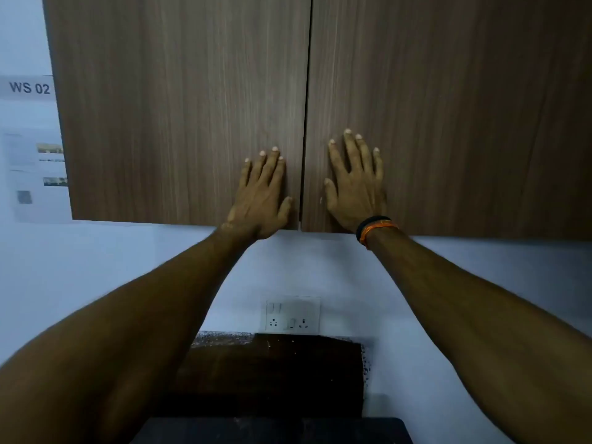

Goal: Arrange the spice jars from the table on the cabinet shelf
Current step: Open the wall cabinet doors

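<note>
A brown wood-grain wall cabinet fills the upper view, both doors closed. My left hand (261,193) lies flat with fingers spread on the left door (179,107), near its lower inner corner. My right hand (355,184) presses flat on the right door (448,107), just across the centre gap; a black and orange band circles that wrist. Neither hand holds anything. No spice jars are in view, and the shelf is hidden behind the doors.
A white wall runs below the cabinet with a switch and socket plate (293,315). A dark counter surface (272,373) lies beneath. Paper sheets and a "WS 02" label (28,88) hang on the wall at left.
</note>
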A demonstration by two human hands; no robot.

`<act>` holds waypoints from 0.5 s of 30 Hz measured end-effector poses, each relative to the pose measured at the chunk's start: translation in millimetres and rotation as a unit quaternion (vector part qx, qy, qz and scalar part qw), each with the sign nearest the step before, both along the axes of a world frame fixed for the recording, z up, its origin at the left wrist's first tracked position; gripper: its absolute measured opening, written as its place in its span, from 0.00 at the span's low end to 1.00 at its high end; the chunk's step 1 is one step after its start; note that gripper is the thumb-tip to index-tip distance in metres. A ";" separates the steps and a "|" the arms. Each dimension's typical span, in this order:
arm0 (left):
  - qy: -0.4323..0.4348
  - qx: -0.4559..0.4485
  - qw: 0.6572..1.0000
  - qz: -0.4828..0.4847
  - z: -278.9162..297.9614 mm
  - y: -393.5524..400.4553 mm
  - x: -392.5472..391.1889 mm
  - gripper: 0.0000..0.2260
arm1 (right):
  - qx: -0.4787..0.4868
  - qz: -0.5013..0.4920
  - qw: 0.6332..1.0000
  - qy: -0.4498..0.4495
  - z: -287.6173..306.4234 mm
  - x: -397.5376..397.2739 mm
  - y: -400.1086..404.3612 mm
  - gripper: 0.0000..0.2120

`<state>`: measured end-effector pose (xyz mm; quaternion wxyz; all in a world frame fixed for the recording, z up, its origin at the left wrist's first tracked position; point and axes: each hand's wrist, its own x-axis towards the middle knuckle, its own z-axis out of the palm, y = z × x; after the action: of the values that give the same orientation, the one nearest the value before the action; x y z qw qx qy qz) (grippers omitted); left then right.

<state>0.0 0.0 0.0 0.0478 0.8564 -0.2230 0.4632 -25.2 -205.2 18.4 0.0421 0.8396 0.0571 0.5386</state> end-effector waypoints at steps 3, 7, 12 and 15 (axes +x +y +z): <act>-0.004 0.052 0.998 0.022 -1.5 -1.5 2.1 0.47 | 0.005 -0.002 1.000 -0.004 0.3 2.2 5.8 0.35; 0.017 0.102 0.991 0.080 -7.4 -5.4 5.6 0.63 | 0.006 0.011 1.000 0.004 -5.9 9.7 14.8 0.35; 0.002 0.099 0.986 0.138 -13.6 -8.5 10.9 0.65 | 0.018 0.032 0.999 -0.003 -6.8 14.1 17.4 0.34; -0.018 0.119 0.981 0.155 -13.1 -6.5 11.3 0.62 | 0.014 0.049 0.999 -0.018 -2.3 11.8 18.2 0.33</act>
<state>11.3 -6.5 -13.1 -0.1307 0.8719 -0.1423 0.4500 -13.3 -187.0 16.0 0.0049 0.8264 0.0904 0.5558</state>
